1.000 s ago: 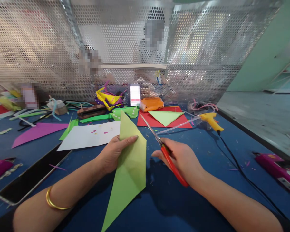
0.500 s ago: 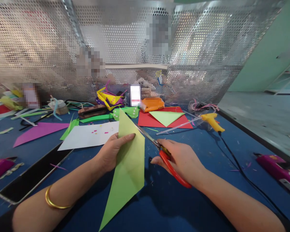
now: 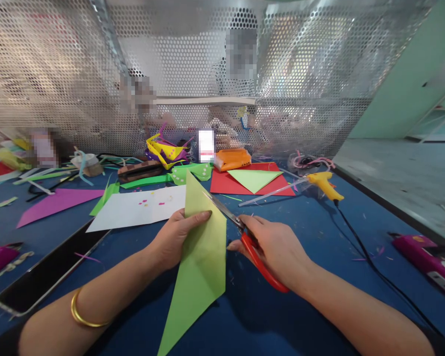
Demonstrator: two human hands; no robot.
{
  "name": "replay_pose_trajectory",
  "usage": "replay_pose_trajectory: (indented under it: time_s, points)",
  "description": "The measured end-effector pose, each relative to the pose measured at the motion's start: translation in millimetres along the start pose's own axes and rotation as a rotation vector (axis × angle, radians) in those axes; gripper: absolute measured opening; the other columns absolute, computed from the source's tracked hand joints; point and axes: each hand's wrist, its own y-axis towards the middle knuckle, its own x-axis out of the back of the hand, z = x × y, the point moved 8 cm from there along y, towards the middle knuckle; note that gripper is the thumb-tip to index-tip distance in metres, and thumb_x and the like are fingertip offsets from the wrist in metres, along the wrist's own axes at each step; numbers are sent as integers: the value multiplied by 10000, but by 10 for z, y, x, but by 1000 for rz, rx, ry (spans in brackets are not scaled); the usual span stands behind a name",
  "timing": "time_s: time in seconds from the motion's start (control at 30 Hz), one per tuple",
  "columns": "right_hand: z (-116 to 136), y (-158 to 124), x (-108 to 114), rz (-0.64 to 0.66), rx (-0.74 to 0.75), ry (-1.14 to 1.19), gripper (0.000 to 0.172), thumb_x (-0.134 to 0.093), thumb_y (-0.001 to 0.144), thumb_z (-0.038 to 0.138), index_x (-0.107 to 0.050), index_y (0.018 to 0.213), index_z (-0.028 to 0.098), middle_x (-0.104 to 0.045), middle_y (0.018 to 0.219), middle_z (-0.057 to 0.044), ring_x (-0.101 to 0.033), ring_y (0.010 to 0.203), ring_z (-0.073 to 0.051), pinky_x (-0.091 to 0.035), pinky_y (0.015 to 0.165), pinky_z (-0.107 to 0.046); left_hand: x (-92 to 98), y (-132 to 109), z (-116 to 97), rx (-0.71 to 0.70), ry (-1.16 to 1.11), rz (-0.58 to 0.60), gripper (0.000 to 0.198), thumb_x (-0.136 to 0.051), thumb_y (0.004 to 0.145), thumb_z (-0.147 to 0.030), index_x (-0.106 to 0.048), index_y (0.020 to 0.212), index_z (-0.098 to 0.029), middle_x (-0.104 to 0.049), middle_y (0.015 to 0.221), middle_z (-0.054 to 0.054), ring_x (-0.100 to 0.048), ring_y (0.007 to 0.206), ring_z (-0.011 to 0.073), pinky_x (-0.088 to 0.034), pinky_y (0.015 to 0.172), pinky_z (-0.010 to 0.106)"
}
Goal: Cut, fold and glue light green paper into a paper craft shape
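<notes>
My left hand [image 3: 178, 236] pinches a folded sheet of light green paper [image 3: 203, 269] near its upper part, thumb on the front face. The sheet stands upright and tapers to points at top and bottom. In my right hand [image 3: 272, 247] is a pair of scissors [image 3: 257, 259] with red handles. Their blades reach to the slanting upper right edge of the paper, with one blade lying across its face. A white sheet [image 3: 133, 210] with small pink and yellow bits lies behind my left hand.
On the blue table [image 3: 304, 311] lie a red sheet [image 3: 218, 183] under a green triangle [image 3: 255, 182], a yellow glue gun [image 3: 322, 184] with its cord, a phone [image 3: 48, 272], purple paper [image 3: 59, 203], an orange packet [image 3: 233, 159] and a magenta power strip [image 3: 426, 257]. Perforated metal [image 3: 193, 64] rises behind.
The scissor blades have come over the upper right edge of the green paper. My left hand and the paper have shifted slightly right and down.
</notes>
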Motion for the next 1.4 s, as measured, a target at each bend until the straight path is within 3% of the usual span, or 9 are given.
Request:
replay_pose_trajectory:
  time_s: [0.8,1.13,1.4]
  points:
    - [71,-44,-86,-29,33,-6,543,-380,929,618,-602,1070,142,-694,840,-97,-708,741,-255,-493,579,-317,-7,23,35,-3,11,36,249,-800,660,-301,-699,828,-148,-726,672,64,-664,554,200,-550,552,298]
    - [84,-51,-73,-31,31,25,502,-414,917,623,-602,945,158,-687,766,-76,-701,705,-226,-466,564,-279,-43,3,24,3,3,48,175,-777,692,-274,-712,787,-142,-729,665,67,-668,550,199,-558,535,298]
    - [82,-44,-48,-46,39,-6,506,-392,921,630,-589,874,167,-667,705,-63,-673,623,-204,-424,523,-269,-72,-1,10,25,-45,56,227,-756,707,-298,-720,858,-132,-744,729,87,-688,598,224,-581,583,335]
